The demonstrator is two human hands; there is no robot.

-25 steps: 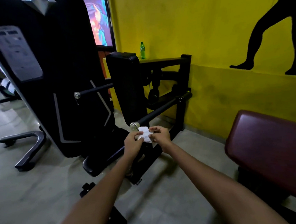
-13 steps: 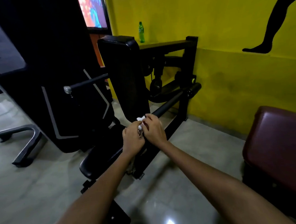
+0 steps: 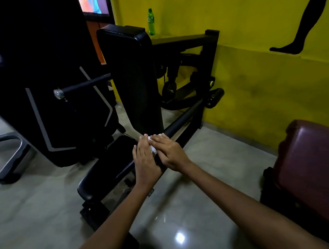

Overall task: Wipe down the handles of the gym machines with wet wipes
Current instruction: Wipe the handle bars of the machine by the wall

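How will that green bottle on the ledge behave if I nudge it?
The green bottle is tall, narrow and upright, so it would likely tip, then roll. It looks like plastic, probably light. It stands on the ledge, so it could drop.

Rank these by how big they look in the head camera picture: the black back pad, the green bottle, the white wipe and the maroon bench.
1. black back pad and maroon bench: alike, and the bench is cut off by the frame
2. green bottle: far off
3. white wipe: mostly covered by the hands
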